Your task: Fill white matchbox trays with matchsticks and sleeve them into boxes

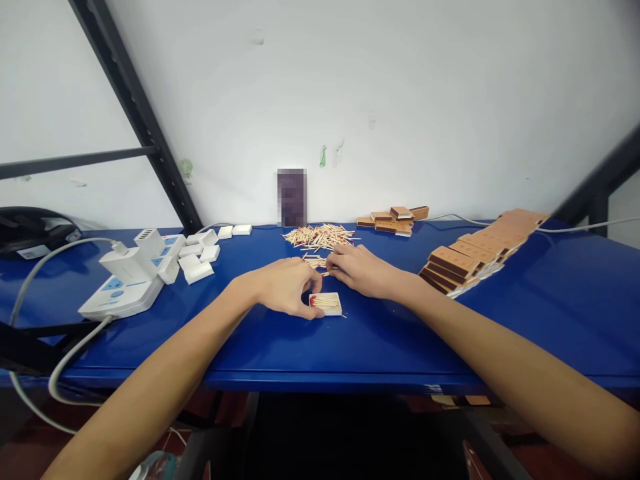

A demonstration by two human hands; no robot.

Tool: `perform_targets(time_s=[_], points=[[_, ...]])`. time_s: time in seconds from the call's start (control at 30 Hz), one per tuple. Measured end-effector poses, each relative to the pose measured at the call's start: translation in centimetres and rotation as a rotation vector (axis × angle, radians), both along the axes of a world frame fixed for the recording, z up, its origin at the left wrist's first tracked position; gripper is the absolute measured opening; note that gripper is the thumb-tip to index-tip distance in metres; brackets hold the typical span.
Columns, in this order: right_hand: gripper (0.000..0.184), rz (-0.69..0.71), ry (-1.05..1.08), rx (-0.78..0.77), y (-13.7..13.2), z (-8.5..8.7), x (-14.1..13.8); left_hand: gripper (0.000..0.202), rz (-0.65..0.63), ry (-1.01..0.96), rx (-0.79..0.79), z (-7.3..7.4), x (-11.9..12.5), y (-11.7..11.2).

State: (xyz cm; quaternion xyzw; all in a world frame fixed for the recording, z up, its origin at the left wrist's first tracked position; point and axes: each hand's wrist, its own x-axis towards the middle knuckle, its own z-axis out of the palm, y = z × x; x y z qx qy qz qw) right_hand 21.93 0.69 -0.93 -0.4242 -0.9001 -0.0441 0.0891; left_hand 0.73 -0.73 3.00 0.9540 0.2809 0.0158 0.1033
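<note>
On the blue table (380, 347) my left hand (283, 285) curls around a small white matchbox tray (326, 303) holding red-tipped matches, fingers on its left end. My right hand (361, 269) rests just behind the tray with its fingertips pinched on a few loose matches (316, 263). A larger heap of matches (320, 235) lies farther back, in front of the wall.
A long row of brown matchboxes (475, 257) lies at the right, and a smaller pile (395, 219) at the back. White power strips, adapters (145, 267) and cables fill the left. A dark blurred object (291, 197) leans on the wall. Black shelf struts cross both sides.
</note>
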Motion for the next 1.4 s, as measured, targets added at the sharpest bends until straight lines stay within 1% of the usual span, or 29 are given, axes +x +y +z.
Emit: perform_targets(time_s=[0.07, 0.13, 0.2, 0.27, 0.33, 0.4, 0.47, 0.6, 0.7, 0.77, 0.87, 1.0, 1.23, 1.4], points=[[0.019, 0.005, 0.027, -0.03, -0.1, 0.0, -0.2, 0.036, -0.002, -0.056, -0.071, 0.1, -0.4, 0.4], [0.018, 0.018, 0.053, -0.057, -0.3, 0.0, -0.4, 0.036, 0.031, -0.138, -0.079, 0.1, -0.9, 1.0], [0.018, 0.039, 0.074, -0.059, -0.4, 0.0, -0.5, 0.031, 0.109, -0.206, 0.005, -0.2, -1.4, 1.8], [0.019, 0.039, 0.089, -0.018, -0.4, 0.2, -0.4, 0.022, 0.185, -0.221, 0.129, -0.8, -1.8, 2.7], [0.02, 0.006, 0.089, 0.048, -0.3, 0.3, -0.2, 0.018, 0.195, -0.211, 0.217, -1.5, -2.1, 3.5], [0.019, -0.044, 0.069, 0.095, -0.1, 0.4, 0.0, 0.018, 0.184, -0.212, 0.251, -2.0, -2.3, 4.1], [0.018, -0.084, 0.042, 0.103, 0.0, 0.4, 0.1, 0.017, 0.191, -0.223, 0.265, -2.4, -2.3, 4.4], [0.019, -0.119, -0.02, 0.092, 0.2, 0.2, -0.1, 0.017, 0.188, -0.223, 0.278, -2.8, -2.1, 4.5], [0.02, -0.12, -0.04, 0.092, 0.4, 0.0, -0.2, 0.016, 0.186, -0.195, 0.288, -3.1, -2.0, 4.7], [0.02, -0.107, -0.042, 0.098, 0.4, 0.0, -0.1, 0.015, 0.196, -0.181, 0.297, -3.3, -1.9, 4.8], [0.02, -0.052, -0.004, 0.096, 0.2, 0.2, -0.1, 0.016, 0.201, -0.169, 0.309, -3.4, -1.9, 4.8], [0.02, 0.029, 0.072, 0.033, -0.3, 0.4, -0.3, 0.019, 0.201, -0.17, 0.322, -3.3, -1.9, 4.9], [0.02, 0.058, 0.099, -0.075, -0.6, 0.4, -0.5, 0.019, 0.193, -0.194, 0.319, -3.1, -1.7, 4.7], [0.013, 0.084, 0.117, -0.126, -0.8, 0.4, -0.8, 0.019, 0.187, -0.227, 0.312, -3.0, -1.6, 4.5]])
